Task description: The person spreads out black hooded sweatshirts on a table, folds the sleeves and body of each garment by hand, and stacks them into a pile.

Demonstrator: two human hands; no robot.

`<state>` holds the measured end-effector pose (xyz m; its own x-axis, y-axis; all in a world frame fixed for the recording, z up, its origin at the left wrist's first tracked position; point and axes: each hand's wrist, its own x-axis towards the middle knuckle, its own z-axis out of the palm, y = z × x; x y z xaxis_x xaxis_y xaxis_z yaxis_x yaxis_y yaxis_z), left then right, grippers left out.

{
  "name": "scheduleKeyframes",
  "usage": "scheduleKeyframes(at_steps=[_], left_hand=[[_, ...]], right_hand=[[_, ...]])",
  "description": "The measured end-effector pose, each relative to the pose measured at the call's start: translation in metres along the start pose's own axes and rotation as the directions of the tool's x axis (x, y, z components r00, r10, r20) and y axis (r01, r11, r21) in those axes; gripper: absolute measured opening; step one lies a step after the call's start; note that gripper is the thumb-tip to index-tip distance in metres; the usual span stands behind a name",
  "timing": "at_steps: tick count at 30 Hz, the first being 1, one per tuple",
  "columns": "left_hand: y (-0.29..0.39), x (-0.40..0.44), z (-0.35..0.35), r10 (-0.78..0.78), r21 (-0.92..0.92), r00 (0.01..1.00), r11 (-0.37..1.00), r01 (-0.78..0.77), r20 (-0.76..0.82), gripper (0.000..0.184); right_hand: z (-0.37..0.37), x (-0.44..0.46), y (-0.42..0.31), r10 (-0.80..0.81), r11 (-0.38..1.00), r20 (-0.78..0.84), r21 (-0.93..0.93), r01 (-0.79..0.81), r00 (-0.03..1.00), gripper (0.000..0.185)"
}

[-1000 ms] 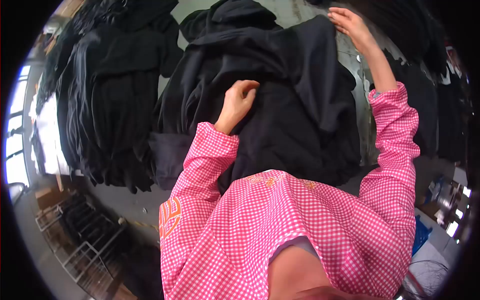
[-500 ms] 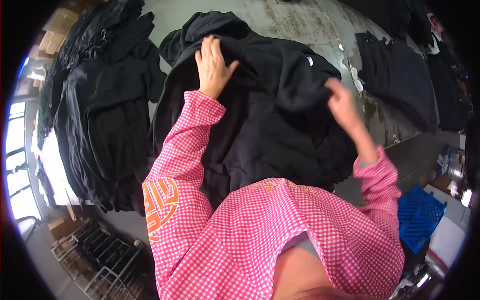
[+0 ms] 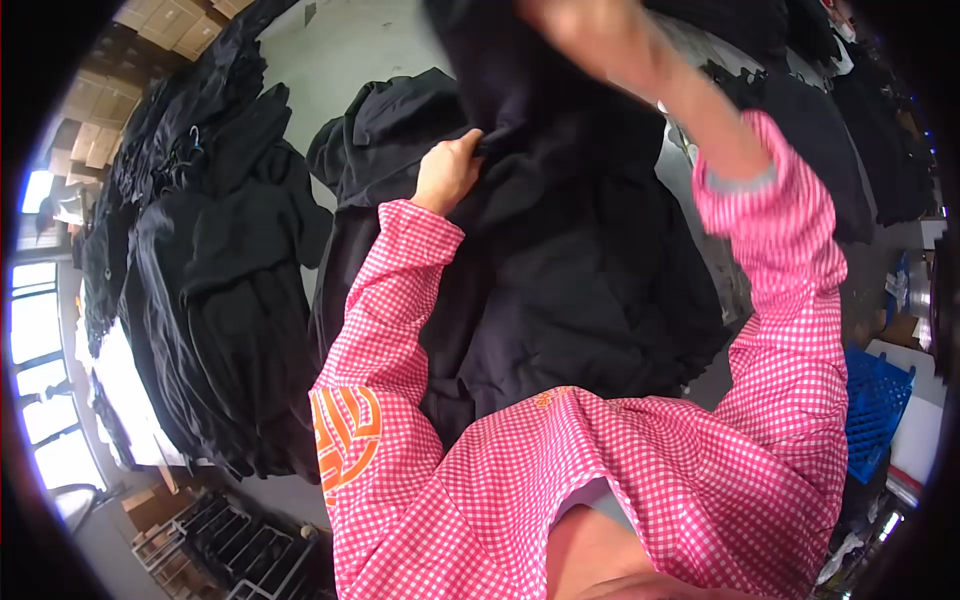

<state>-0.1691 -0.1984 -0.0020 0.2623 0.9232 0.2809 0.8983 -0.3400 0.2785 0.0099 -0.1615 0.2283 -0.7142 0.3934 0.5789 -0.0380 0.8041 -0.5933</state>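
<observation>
A black sweatshirt [image 3: 590, 270] with a hood-like fold at its far left lies spread over a pile of dark cloth in front of me. My left hand [image 3: 448, 172] is closed, pinching the cloth near the middle of its far part. Up at the top edge of the view, my right hand [image 3: 585, 30] is blurred and partly cut off. Dark cloth [image 3: 490, 60] hangs raised between the two hands, and the right fingers appear closed on it.
A thick heap of black garments [image 3: 230, 270] hangs over the table's left side. More dark garments [image 3: 800, 140] lie at the right. The grey tabletop [image 3: 345, 45] shows at the back. Cartons [image 3: 165, 25], a metal rack [image 3: 230, 550] and a blue plastic crate [image 3: 880, 410] stand around.
My right hand has swung up and inward, lifting part of the sweatshirt. The left hand has gone from lying flat with fingers stretched to pinching the cloth, slightly nearer me and to the right.
</observation>
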Motion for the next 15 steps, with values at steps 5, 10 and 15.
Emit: scheduleKeyframes(at_steps=[5,10,15], left_hand=[[-0.046,-0.03,-0.059,-0.106,-0.014,0.992,0.994,0.105,-0.075,0.017],[-0.021,-0.06,-0.076,-0.208,-0.062,0.97,0.978,0.201,-0.125,0.018],[-0.015,-0.059,-0.1,-0.332,-0.235,0.935,0.925,0.298,-0.124,0.018]], right_hand=[[0.064,-0.106,-0.037,-0.29,0.795,0.492,-0.354,0.493,0.821,0.009],[-0.041,-0.129,-0.01,0.165,0.935,-0.045,-0.311,-0.171,0.985,0.034],[-0.047,-0.15,-0.053,0.323,0.918,0.053,-0.26,-0.299,0.945,0.04]])
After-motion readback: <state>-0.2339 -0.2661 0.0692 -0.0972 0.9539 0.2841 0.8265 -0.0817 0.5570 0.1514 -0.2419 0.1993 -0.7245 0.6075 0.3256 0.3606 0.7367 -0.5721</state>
